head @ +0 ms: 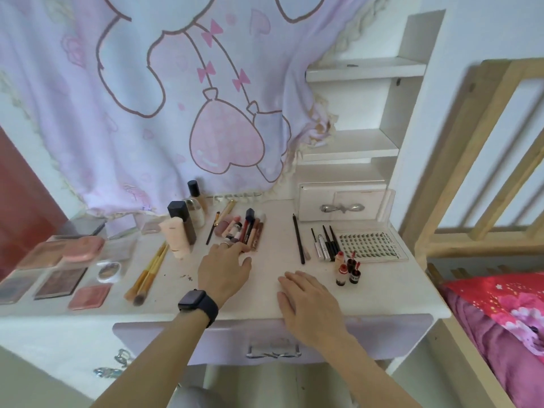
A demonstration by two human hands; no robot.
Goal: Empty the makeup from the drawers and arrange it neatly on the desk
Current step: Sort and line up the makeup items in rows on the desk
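Left hand [225, 265]: fingers spread, palm down, holding nothing. Fingertips touch the near ends of the lipstick and lip-liner cluster [245, 231], which lies at 12 o'clock from the hand. Dark smartwatch [197, 303] on that wrist.

Right hand [306, 301]: flat on the desk [265, 287], fingers loosely together, empty, wrist over the front edge. Bare desk surface between the two hands and out to 12 o'clock from the right hand.

At 1 o'clock from the right hand: small red-capped bottles [348, 267], upright, close together. Beyond them, mascara tubes and liners [325, 242] in a row, a long black pencil [298, 240] just beside on their 9 o'clock side, and a false-lash tray [369, 242] near the desk's right edge.

At 9 o'clock from the left hand: makeup brushes [148, 272] lying diagonal, then compacts and palettes [59, 269] in rows toward the left edge. At 11 o'clock: pink tube [176, 237] and foundation bottles [191, 207], upright.

Small drawer [341, 206] at the back right, shut. Front drawer [273, 338] under the right wrist, slightly out.
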